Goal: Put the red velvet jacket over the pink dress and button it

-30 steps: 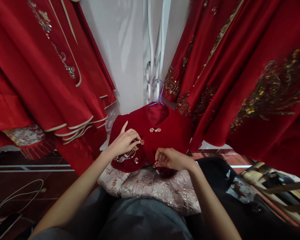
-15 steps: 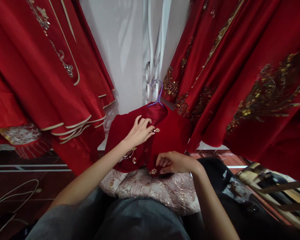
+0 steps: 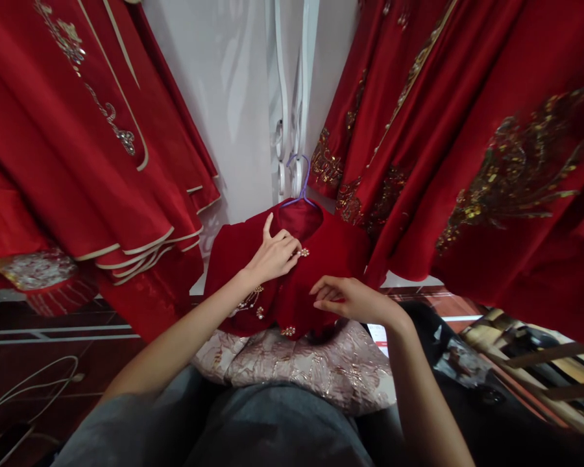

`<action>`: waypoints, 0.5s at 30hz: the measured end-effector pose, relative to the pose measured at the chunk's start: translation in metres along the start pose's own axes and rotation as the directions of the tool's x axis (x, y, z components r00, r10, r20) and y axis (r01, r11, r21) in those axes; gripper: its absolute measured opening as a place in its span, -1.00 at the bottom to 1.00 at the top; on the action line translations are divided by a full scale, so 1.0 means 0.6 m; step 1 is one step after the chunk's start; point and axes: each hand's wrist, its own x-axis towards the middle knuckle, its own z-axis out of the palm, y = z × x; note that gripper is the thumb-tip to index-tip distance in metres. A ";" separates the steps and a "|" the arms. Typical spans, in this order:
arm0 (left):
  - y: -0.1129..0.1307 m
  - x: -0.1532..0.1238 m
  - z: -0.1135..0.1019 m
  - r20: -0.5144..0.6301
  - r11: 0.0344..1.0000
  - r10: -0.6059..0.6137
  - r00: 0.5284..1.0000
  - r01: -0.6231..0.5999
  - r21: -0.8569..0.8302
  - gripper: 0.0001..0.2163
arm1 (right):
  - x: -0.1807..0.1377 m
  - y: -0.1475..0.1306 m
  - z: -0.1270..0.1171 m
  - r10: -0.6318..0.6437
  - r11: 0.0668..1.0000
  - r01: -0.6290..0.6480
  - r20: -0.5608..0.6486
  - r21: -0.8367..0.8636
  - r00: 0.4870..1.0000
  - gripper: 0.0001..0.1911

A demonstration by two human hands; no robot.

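A red velvet jacket lies on a purple hanger, its neck opening showing a darker lining. My left hand rests on its front, thumb and fingers pinched at a pearl-and-gold flower button near the collar; one finger sticks up. My right hand hovers over the lower front, fingers loosely bent and apart, holding nothing. Another flower button sits at the hem. A beaded pearl ornament hangs on the left side, partly behind my left forearm.
A pinkish brocade cushion or cloth lies under the jacket's hem. Red embroidered garments hang at left and right. White curved metalwork stands behind. A white cable lies on the floor. A lit screen shows beside my right wrist.
My right hand has left the lower flower button and moved up and to the right. My left hand stays at the upper button, one finger now raised.
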 end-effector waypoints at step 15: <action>-0.004 0.013 0.012 0.061 0.981 0.014 0.998 -0.025 0.191 -0.81 | -0.002 0.004 -0.002 0.013 1.000 -0.013 -0.016 0.003 1.000 -0.80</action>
